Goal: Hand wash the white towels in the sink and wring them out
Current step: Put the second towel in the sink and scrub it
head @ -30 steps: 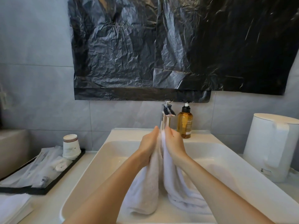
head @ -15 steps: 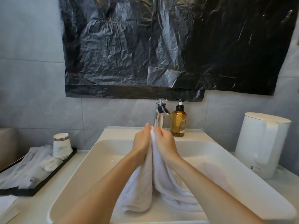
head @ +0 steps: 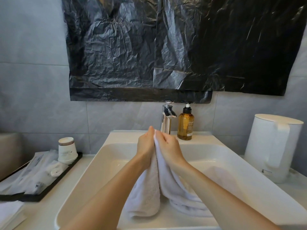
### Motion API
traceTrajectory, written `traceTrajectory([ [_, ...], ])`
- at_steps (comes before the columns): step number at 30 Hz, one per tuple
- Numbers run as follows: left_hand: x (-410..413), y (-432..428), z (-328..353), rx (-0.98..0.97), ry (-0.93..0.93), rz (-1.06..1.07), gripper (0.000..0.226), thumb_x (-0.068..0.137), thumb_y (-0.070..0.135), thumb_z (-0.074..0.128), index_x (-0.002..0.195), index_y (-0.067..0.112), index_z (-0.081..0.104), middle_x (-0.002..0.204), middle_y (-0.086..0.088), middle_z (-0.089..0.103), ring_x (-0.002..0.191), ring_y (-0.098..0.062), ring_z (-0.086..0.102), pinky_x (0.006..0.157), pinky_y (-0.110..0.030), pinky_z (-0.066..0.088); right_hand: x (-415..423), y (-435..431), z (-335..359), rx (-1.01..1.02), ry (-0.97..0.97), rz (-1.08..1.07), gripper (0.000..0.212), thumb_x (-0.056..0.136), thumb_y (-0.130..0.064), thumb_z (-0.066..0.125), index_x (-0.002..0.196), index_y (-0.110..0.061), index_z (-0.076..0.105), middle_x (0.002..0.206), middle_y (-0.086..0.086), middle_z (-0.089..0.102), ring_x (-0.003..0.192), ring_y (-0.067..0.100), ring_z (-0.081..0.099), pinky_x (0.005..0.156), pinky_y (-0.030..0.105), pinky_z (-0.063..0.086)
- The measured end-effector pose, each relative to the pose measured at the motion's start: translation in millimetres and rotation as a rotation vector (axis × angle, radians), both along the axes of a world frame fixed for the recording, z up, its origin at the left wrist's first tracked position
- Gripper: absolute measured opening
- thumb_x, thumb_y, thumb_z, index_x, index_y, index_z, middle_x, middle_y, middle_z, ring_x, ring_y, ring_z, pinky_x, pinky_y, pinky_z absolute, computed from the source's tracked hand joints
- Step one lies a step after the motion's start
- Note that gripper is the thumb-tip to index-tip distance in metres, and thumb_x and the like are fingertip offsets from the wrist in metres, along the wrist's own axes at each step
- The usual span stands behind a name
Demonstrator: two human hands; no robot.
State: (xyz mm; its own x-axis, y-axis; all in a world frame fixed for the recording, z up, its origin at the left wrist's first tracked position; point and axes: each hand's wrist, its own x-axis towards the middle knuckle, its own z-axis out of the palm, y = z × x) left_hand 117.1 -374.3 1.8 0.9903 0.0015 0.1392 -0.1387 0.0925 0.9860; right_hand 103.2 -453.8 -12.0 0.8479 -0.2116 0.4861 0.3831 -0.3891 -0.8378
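A white towel [head: 146, 195] hangs from my two hands into the white sink [head: 106, 156]. Its lower folds lie bunched on the basin floor, more of them to the right. My left hand [head: 146, 145] and my right hand [head: 167, 146] are pressed together palm to palm just in front of the chrome tap [head: 167, 120], pinching the towel's top edge between them. A small tip of cloth pokes out above the fingers. No water runs from the tap.
An amber pump bottle [head: 185, 125] stands right of the tap. A white kettle [head: 272, 146] sits on the counter at the right. On the left, a black tray [head: 49, 185] holds paper cups [head: 67, 150] and wrapped sachets. Black plastic sheeting [head: 166, 47] covers the wall above.
My hands stay pressed together on the towel in the same grip. The camera has swung slightly, so the sink and counter shift in the frame.
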Motion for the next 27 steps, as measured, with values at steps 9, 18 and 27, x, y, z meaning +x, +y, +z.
traceTrajectory([
  [9, -4, -2, 1, 0.017, 0.016, -0.067, 0.043, 0.103, 0.041, 0.037, 0.094, 0.010, 0.067, 0.088, -0.008, 0.069, 0.081, -0.017, 0.064, 0.066, -0.027, 0.048, 6, -4, 3, 0.067, 0.040, -0.034, 0.040, 0.101, -0.026, 0.041, 0.064, -0.013, 0.045, 0.061, 0.004, 0.044, 0.066, 0.016, 0.045, 0.062, 0.029, 0.033],
  [18, -8, -2, 5, 0.039, 0.007, -0.084, 0.042, 0.101, 0.040, 0.041, 0.089, 0.010, 0.068, 0.087, -0.008, 0.069, 0.081, -0.019, 0.063, 0.070, -0.030, 0.047, 8, -5, 11, 0.194, 0.047, -0.060, 0.038, 0.100, -0.025, 0.042, 0.064, -0.015, 0.044, 0.063, 0.004, 0.046, 0.066, 0.016, 0.046, 0.062, 0.029, 0.033],
  [27, -9, -5, 0, 0.135, -0.103, -0.169, 0.043, 0.103, 0.040, 0.037, 0.099, 0.011, 0.069, 0.092, -0.006, 0.069, 0.081, -0.014, 0.063, 0.064, -0.023, 0.047, 7, -13, 16, 0.218, 0.066, -0.142, 0.041, 0.101, -0.021, 0.040, 0.060, -0.013, 0.040, 0.058, 0.001, 0.042, 0.064, 0.019, 0.041, 0.062, 0.030, 0.030],
])
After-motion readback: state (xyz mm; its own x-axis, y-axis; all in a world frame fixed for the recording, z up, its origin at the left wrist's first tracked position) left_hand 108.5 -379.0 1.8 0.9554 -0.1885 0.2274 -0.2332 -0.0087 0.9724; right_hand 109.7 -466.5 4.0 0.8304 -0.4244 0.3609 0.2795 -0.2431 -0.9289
